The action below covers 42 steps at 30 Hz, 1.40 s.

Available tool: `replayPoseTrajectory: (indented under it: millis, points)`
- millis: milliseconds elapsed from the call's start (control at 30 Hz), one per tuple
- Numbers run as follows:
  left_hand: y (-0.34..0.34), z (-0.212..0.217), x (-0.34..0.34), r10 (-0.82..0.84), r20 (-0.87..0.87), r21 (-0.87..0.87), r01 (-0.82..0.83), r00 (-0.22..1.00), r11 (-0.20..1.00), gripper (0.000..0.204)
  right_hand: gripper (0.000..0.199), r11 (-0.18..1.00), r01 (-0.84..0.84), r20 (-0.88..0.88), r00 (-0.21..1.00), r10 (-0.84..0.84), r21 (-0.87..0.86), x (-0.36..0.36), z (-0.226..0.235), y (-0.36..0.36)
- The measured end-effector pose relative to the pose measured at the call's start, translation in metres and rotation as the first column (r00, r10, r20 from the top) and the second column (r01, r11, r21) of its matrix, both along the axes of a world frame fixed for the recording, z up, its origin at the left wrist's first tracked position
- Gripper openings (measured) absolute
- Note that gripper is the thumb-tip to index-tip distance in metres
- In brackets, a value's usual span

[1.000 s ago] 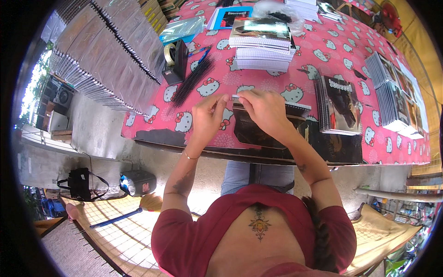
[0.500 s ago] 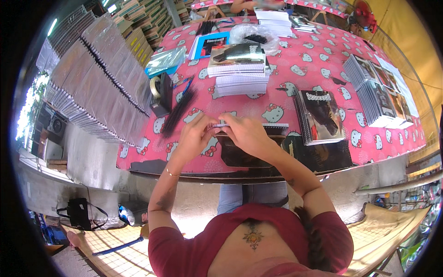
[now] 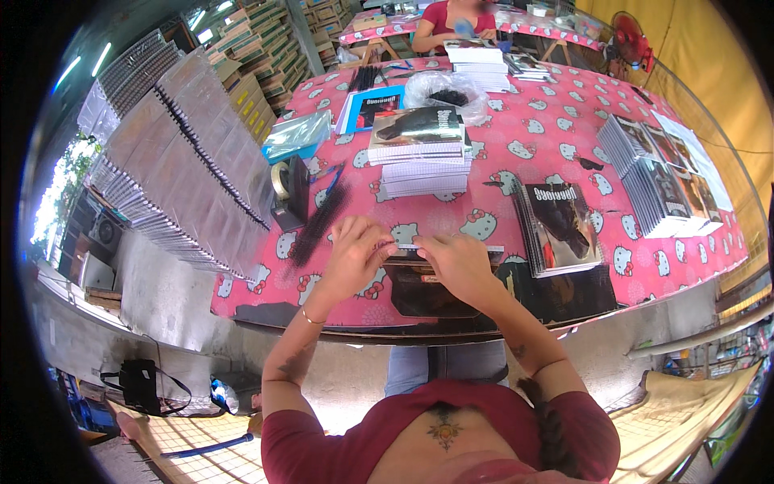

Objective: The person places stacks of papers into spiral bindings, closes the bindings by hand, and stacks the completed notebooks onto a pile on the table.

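At the table's near edge lies a dark-covered notebook (image 3: 435,300), its white page edge facing away from me. My left hand (image 3: 359,248) is closed in a pinch at the left end of that edge; what sits between its fingertips is too small to name. My right hand (image 3: 458,264) grips the same edge further right, thumb and fingers closed on the notebook. A thin bundle of black spiral coils (image 3: 321,226) lies left of my left hand. To the right rests a small pile of spiral-bound notebooks (image 3: 558,226).
Stacked page blocks (image 3: 423,173) stand ahead, near a plastic bag of black pieces (image 3: 445,93). A tape dispenser (image 3: 289,194) is at the left, beside tall piles of wrapped notebooks (image 3: 189,161). More notebooks (image 3: 657,181) stand at the right. Across the table sits a co-worker (image 3: 451,28).
My hands were close together at the notebook's edge; now a gap separates them, the right hand having moved rightward. The view has tilted up, showing more of the co-worker.
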<state>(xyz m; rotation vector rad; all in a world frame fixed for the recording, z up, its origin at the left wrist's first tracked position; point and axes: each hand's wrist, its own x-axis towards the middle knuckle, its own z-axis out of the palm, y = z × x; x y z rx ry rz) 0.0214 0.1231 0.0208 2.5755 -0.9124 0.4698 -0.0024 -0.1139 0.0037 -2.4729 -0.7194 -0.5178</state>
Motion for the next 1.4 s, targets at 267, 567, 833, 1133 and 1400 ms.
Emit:
replayPoseTrajectory:
  millis: [267,567,833,1133,1400]
  points:
    - [-0.041,-0.101,-0.050,0.294,0.180,0.128,-0.319,0.939,0.939,0.076,0.022,0.995,-0.049,0.089,0.995,0.041,0.092,0.011,-0.010,-0.001]
    - [-0.037,-0.118,-0.062,0.213,0.193,0.097,-0.234,0.958,0.967,0.083,0.025,1.000,-0.022,0.189,0.982,0.017,0.023,-0.011,0.010,-0.018]
    - [-0.050,-0.095,-0.059,0.086,0.181,0.150,-0.114,0.980,0.982,0.086,0.027,0.996,-0.033,0.036,0.999,0.036,-0.085,-0.005,0.005,-0.047]
    - [-0.058,-0.112,-0.080,-0.075,0.122,0.221,0.047,0.990,0.974,0.082,0.027,0.997,-0.072,-0.019,0.997,0.071,-0.041,-0.007,0.008,-0.058]
    - [-0.075,-0.089,-0.076,-0.087,0.152,0.241,0.049,0.985,0.969,0.080,0.038,0.999,-0.040,-0.026,0.999,0.040,-0.033,-0.013,0.005,-0.063]
